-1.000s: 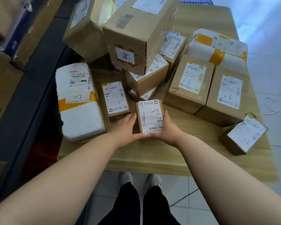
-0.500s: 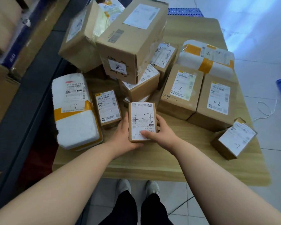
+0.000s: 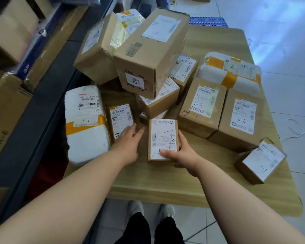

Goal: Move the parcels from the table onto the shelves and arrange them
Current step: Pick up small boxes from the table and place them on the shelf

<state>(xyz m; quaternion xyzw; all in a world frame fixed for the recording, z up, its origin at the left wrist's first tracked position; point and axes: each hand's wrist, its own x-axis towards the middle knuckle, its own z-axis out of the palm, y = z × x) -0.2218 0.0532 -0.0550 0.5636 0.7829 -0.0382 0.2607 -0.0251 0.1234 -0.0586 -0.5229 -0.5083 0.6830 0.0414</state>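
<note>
My right hand (image 3: pixel 180 153) grips a small brown parcel (image 3: pixel 163 136) with a white label marked 1-7, held just above the wooden table (image 3: pixel 165 187). My left hand (image 3: pixel 128 143) is off that parcel, fingers spread, its fingertips resting on a second small labelled parcel (image 3: pixel 121 118) to the left. A white foam parcel with orange tape (image 3: pixel 85 124) lies at the table's left edge. Several brown boxes marked 1-6 (image 3: pixel 202 106) sit to the right.
A tall pile of big cartons (image 3: pixel 148 55) fills the table's far middle. A small box (image 3: pixel 261 161) lies near the right front corner. Dark shelving with cardboard boxes (image 3: pixel 11 95) runs along the left. Tiled floor lies to the right.
My left hand has let go of the 1-7 parcel and moved left onto the neighbouring small parcel. My right hand alone now holds the 1-7 parcel, drawn slightly nearer.
</note>
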